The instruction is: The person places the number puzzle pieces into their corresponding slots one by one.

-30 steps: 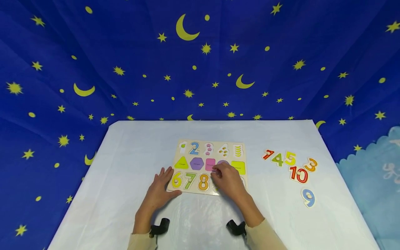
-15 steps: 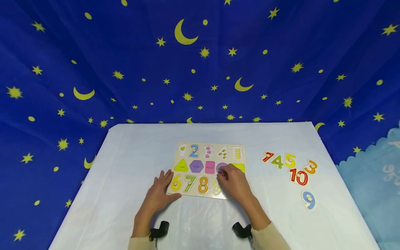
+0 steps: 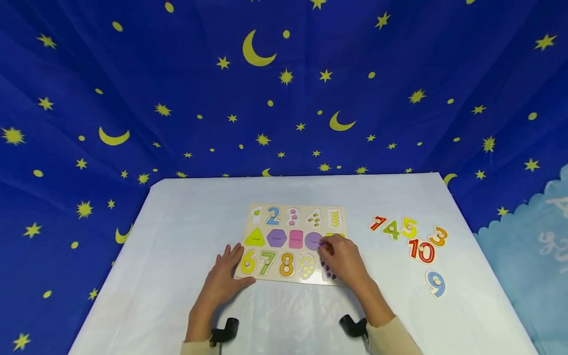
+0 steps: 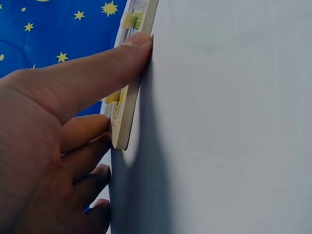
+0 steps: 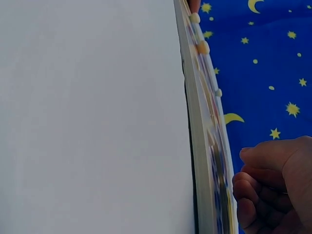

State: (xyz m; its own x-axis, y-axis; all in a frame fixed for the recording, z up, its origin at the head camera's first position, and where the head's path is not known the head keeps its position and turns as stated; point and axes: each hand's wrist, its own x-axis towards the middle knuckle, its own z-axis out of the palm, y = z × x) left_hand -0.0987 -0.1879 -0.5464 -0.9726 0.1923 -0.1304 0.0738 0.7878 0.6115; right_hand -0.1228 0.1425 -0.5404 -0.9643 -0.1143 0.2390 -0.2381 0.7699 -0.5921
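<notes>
A wooden number puzzle board (image 3: 293,280) lies on the table. My left hand (image 3: 222,276) holds its near left corner, thumb along the front edge and fingertips against the left side. In the left wrist view the thumb (image 4: 107,68) lies across the board's edge. My right hand (image 3: 343,259), fingers loosely curled with nothing between them, hovers over the board's right part, partly hiding the yellow shape and the slot with dark fruit pictures. Number pieces 2 (image 3: 272,216), 6 (image 3: 248,262), 7 (image 3: 267,263) and 8 (image 3: 286,265) sit in their slots. The 9-shaped slot (image 3: 306,266) shows yellow pictures.
Right of the board lie loose knobbed pieces: a red 1 (image 3: 378,223), green 4 (image 3: 391,230), yellow 5 (image 3: 409,227), orange 3 (image 3: 438,236), red 10 (image 3: 421,251) and blue 9 (image 3: 436,284). A starry blue cloth (image 3: 199,88) hangs behind the white table (image 3: 177,212).
My right hand has moved rightward from beside the orange 8, uncovering the 9-shaped slot and the purple circle. My left hand has stayed at the board's corner. The head view has shifted slightly.
</notes>
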